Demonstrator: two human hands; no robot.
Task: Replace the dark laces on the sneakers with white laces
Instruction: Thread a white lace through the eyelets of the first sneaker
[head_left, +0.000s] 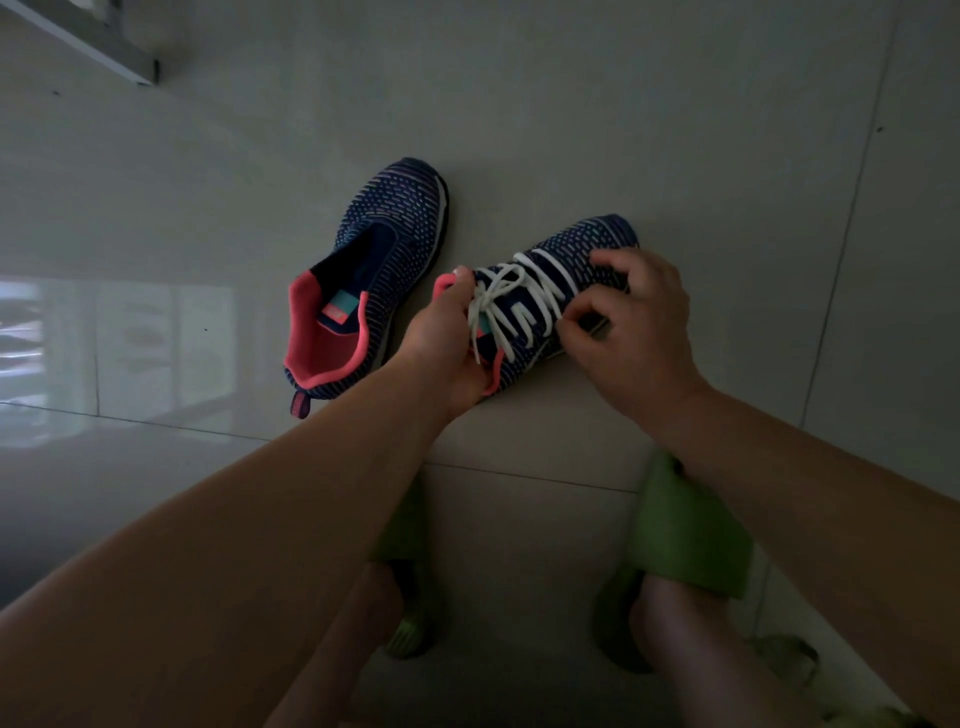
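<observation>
Two navy knit sneakers with pink collars lie on the tiled floor. The left sneaker (384, 260) has no lace in it and sits untouched. The right sneaker (587, 244) carries a white lace (519, 301) crossed through its eyelets. My left hand (447, 338) grips the pink heel collar of that shoe, with the loose lace ends running over its fingers. My right hand (634, 322) lies over the shoe's outer side, its thumb and fingers pinching the white lace near the lower eyelets. No dark lace is in view.
My feet in green slides (691, 525) stand close below the shoes. A metal frame leg (104, 47) crosses the far left corner. A bright window reflection (114, 338) shines on the tiles at the left.
</observation>
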